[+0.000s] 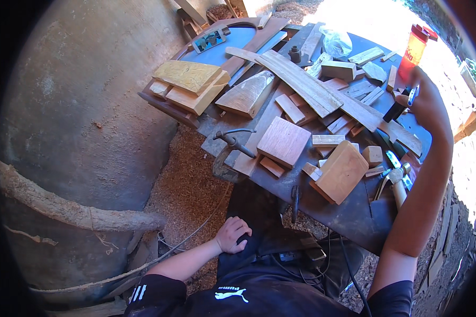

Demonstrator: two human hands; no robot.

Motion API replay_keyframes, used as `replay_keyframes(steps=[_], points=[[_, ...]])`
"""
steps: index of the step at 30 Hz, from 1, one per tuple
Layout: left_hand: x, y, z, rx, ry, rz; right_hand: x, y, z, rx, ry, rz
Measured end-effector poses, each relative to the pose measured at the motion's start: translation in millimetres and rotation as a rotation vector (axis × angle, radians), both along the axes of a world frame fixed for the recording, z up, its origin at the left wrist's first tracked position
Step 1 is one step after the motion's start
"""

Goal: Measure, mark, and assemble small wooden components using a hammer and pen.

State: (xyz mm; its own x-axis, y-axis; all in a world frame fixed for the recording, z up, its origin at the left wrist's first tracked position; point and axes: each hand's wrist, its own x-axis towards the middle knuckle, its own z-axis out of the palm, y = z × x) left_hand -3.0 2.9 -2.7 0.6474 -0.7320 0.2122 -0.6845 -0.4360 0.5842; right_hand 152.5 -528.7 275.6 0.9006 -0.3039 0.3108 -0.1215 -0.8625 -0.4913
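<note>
My left hand (232,234) lies on my dark-trousered thigh, thumb apart and fingers loosely laid, holding nothing. Stretched out over the right side of the workbench, my right hand (428,103) is closed around a small dark object (395,112), whose kind I cannot make out. A shiny, pale-blue piece (413,95) shows at the same fingers. Just beyond that hand stands a red-orange bottle (413,52) with a red lid. Nearest on the left of it are long wooden boards (301,82). A hammer (396,182) lies below my right forearm.
Wooden blocks (284,141) and offcuts crowd the workbench (272,182). A metal clamp (230,145) grips its front edge; another clamp handle (295,203) hangs nearby. A phone (209,40) lies at the back left. A wall (84,105) and a cable (158,259) are on the left.
</note>
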Motion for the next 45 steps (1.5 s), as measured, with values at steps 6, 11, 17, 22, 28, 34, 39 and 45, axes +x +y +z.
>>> replay_keyframes(steps=[6, 11, 17, 22, 28, 34, 39, 45], points=[[-2.0, 0.7, -3.5, 0.003, 0.006, 0.001, 0.9, 0.6, -5.0, 0.069, 0.073, -0.012], [7.7, 2.9, -8.4, -0.002, -0.008, -0.034, 2.1, -5.8, -5.4, 0.082, 0.060, -0.011], [5.8, 8.8, -7.6, -0.004, -0.019, -0.006, 10.9, 9.8, 0.9, 0.013, 0.131, -0.126], [8.2, 3.5, -9.6, 0.001, -0.016, 0.002, 7.0, 3.9, 1.7, -0.210, -0.032, -0.142], [6.3, 4.4, -8.8, 0.016, -0.018, 0.006, 3.8, 16.6, 3.1, -0.162, -0.026, -0.204], [4.3, 5.1, -8.3, 0.011, -0.045, 0.018, 4.7, 22.1, 3.5, -0.164, -0.034, -0.202], [7.9, 2.8, -9.7, -0.006, -0.025, 0.002, 5.2, 21.0, 1.2, -0.240, -0.064, -0.214], [8.0, 0.3, -7.5, -0.004, -0.033, 0.021, 18.0, 7.7, -16.7, -0.172, -0.109, -0.098]])
